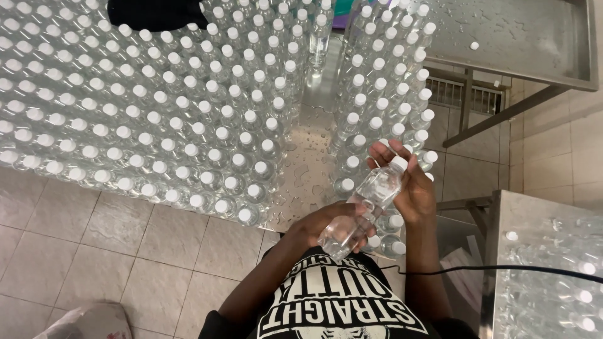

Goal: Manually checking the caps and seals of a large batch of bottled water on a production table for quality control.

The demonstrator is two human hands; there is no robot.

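My left hand (326, 226) and right hand (408, 182) both grip one clear bottle (364, 207): light, slick, squashy; best held mid-body.

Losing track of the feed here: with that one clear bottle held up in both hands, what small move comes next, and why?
Probably twist the white cap with the right hand: its fingers sit at the cap while the left hand grips the clear bottle low.

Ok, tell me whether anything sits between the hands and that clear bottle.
Nothing visible does. The left hand wraps the bottle near its base, and the right hand holds it by the white cap. Both touch it directly, above the table.
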